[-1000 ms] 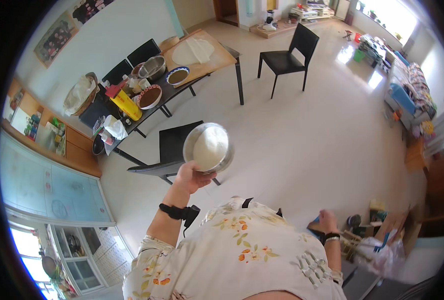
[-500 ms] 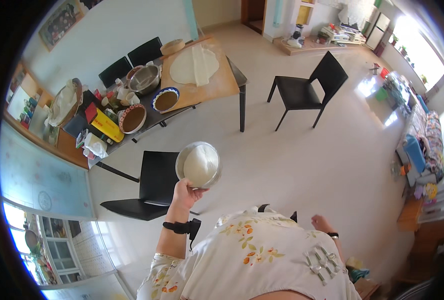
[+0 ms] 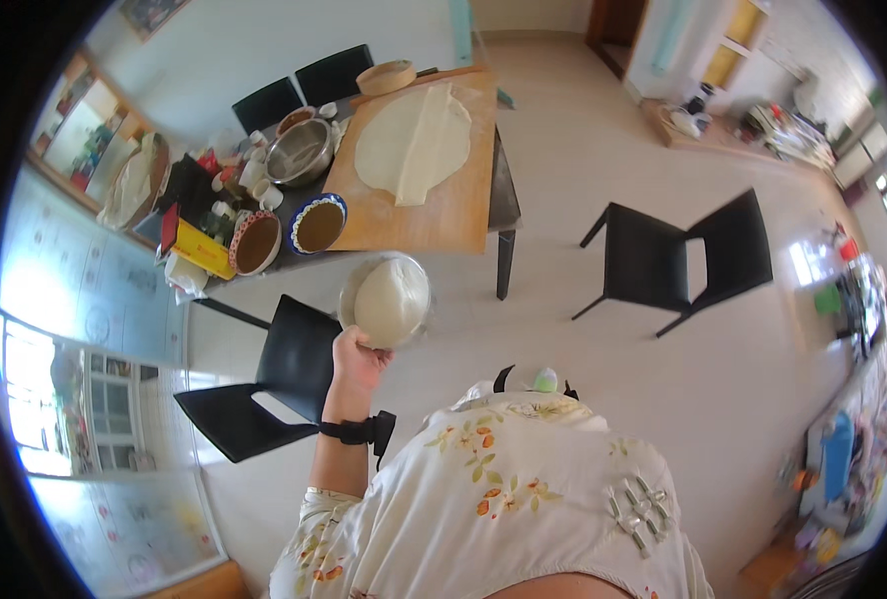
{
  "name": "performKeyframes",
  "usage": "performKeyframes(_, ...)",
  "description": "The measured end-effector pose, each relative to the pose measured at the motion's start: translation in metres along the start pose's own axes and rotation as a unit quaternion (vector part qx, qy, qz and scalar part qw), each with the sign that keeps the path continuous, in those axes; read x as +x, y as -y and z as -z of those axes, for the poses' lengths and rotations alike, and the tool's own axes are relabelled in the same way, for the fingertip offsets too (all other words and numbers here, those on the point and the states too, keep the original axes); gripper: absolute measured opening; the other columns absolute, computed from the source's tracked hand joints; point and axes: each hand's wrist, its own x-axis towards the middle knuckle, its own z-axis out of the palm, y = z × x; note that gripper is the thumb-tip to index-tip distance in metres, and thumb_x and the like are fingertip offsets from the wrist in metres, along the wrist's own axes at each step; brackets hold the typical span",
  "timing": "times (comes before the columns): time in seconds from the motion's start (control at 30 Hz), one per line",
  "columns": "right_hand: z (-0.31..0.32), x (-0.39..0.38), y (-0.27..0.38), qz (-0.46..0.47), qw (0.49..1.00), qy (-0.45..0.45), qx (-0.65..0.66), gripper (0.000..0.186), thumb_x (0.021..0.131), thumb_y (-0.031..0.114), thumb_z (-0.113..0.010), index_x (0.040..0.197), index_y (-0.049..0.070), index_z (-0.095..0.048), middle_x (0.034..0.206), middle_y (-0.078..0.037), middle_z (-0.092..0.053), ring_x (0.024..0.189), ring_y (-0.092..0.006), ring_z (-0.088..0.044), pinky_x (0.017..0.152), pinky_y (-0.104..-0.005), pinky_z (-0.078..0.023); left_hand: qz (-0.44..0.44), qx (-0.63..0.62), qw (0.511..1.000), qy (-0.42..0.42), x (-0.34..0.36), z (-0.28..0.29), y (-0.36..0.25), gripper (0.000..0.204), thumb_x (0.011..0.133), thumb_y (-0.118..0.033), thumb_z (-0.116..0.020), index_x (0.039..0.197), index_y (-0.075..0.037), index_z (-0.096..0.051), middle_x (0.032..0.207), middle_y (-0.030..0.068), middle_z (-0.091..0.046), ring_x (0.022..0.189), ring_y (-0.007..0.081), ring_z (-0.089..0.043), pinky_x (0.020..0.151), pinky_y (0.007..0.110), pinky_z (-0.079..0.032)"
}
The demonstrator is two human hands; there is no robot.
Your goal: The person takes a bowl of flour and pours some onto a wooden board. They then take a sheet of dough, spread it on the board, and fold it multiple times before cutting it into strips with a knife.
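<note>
My left hand (image 3: 361, 361) is closed on the near rim of a metal bowl (image 3: 419, 321), thumb over the edge. Inside lies a pale white mass (image 3: 392, 299) that looks like flour; its texture is too blurred to be sure. I hold the bowl above the floor, just short of the table's front edge. Ahead on the table, a wide sheet of rolled dough (image 3: 379, 150) is spread on a wooden board (image 3: 453, 222), with a folded strip of dough (image 3: 426, 150) across it. No part of my right hand shows.
Left of the board stand a blue-rimmed bowl (image 3: 320, 224) and a red-patterned bowl (image 3: 256, 245) of brown filling, another metal bowl (image 3: 299, 152) and a yellow box (image 3: 202, 250). One black chair (image 3: 299, 349) is close at my left, another (image 3: 653, 260) to the right. A round wooden sieve-like ring (image 3: 387, 77) sits behind.
I have come closer to the table, and the bowl in my left hand now hangs near its front edge. My right hand has gone out of view.
</note>
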Motion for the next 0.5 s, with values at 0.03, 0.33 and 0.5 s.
performKeyframes(0.03, 0.046, 0.040, 0.028, 0.004, 1.000, 0.007, 0.026, 0.026, 0.089, 0.029, -0.064, 0.094, 0.006, -0.074, 0.101, -0.024, -0.070, 0.098, -0.0453, -0.066, 0.083, -0.0520, -0.055, -0.022, -0.012, 0.999, -0.028, 0.001, -0.006, -0.004, 0.035, 0.076, -0.017, -0.053, 0.107, -0.002, -0.059, 0.096, 0.0098, -0.064, 0.079, 0.0247, -0.059, 0.074, 0.041, -0.051)
performKeyframes(0.33, 0.448, 0.322, 0.265, 0.312, 0.932, -0.182, -0.027, 0.014, 0.088, 0.013, -0.063, 0.097, 0.004, -0.069, 0.099, -0.017, -0.070, 0.097, -0.0377, -0.066, 0.083, -0.0468, -0.053, -0.075, -0.083, 0.985, -0.131, 0.075, -0.109, -0.031, 0.032, 0.081, -0.022, -0.053, 0.110, -0.010, -0.062, 0.103, 0.0045, -0.067, 0.083, 0.0218, -0.060, 0.079, 0.038, -0.049)
performKeyframes(0.5, 0.518, 0.411, 0.394, 0.317, 0.942, -0.114, -0.006, 0.022, 0.090, 0.015, -0.064, 0.109, 0.005, -0.069, 0.100, -0.016, -0.072, 0.097, -0.0355, -0.069, 0.084, -0.0426, -0.055, -0.120, -0.098, 0.975, -0.162, 0.155, -0.122, -0.041, 0.033, 0.081, -0.023, -0.054, 0.109, -0.009, -0.063, 0.099, 0.0046, -0.069, 0.085, 0.0204, -0.064, 0.078, 0.037, -0.049)
